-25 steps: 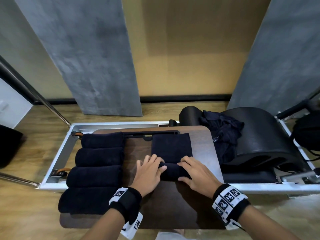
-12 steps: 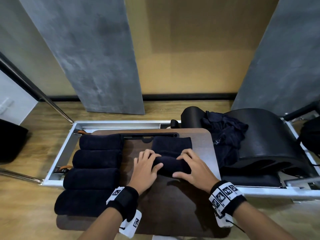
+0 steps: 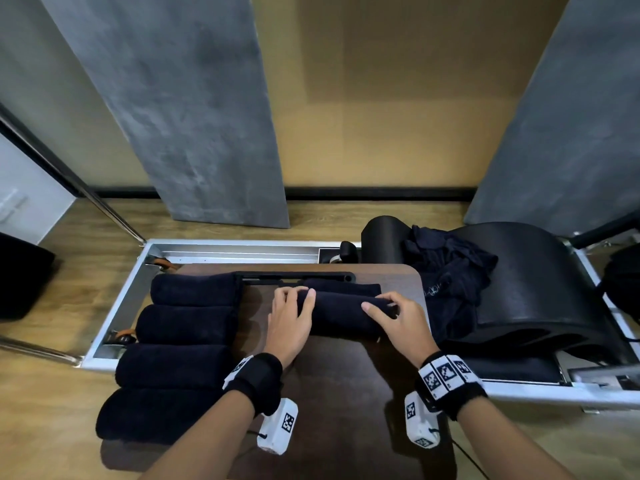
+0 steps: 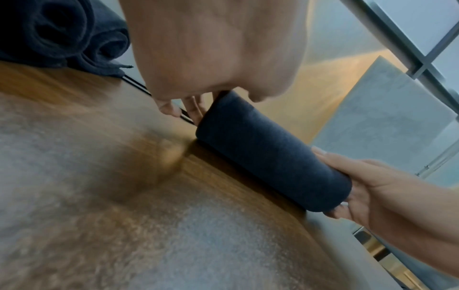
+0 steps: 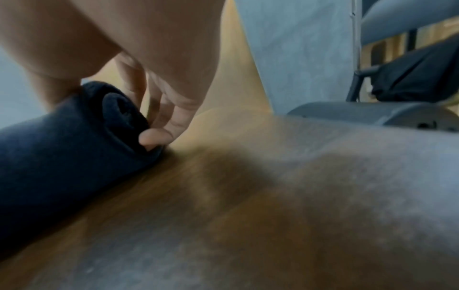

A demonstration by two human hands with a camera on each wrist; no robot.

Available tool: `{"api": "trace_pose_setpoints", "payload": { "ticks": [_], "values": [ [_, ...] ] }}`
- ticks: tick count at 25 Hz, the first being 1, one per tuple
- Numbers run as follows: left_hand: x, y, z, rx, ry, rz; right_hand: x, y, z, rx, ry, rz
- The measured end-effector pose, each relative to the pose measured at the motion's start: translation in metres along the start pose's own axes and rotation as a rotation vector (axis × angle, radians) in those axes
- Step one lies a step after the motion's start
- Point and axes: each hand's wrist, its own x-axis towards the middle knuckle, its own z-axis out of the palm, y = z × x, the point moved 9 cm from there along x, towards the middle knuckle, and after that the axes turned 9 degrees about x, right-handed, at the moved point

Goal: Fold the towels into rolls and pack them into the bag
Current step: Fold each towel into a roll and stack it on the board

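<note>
My left hand and right hand cup the two ends of the dark towel on the wooden bench. A second ago half of it lay flat; now only a narrow strip shows beyond the roll, so this one is nearly finished. My left fingers curl over the top of its left end; my right fingers press the spiral at the right end, thumb on top. Four finished rolls line the bench's left side. No bag is identifiable.
</note>
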Motion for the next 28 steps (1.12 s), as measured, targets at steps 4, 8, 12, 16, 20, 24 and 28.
{"api": "trace_pose_setpoints", "payload": {
  "ticks": [4, 8, 12, 16, 20, 24, 28],
  "values": [
    [0.015, -0.002, 0.006, -0.028, -0.022, -0.087, 0.010, 0.005, -0.007, -0.117, 0.241, 0.094],
    [0.036, -0.005, 0.011, -0.072, -0.024, -0.173, 0.015, 0.006, -0.005, -0.224, 0.312, 0.235],
    [0.046, -0.005, 0.012, -0.095, -0.064, -0.231, 0.017, 0.006, -0.003, -0.243, 0.300, 0.302],
    [0.046, -0.007, 0.013, -0.134, -0.096, -0.270, 0.010, 0.008, 0.000, -0.198, 0.338, 0.338],
    [0.036, -0.003, 0.015, -0.403, -0.161, -0.288, 0.000, 0.006, -0.001, 0.121, 0.408, 0.380],
    [0.037, 0.007, -0.046, -0.529, 0.020, -0.137, -0.003, -0.042, 0.024, 0.368, 0.445, 0.232],
    [0.044, -0.027, -0.137, -0.545, 0.156, -0.032, 0.007, -0.103, 0.098, 0.501, 0.294, 0.181]
  ]
}}
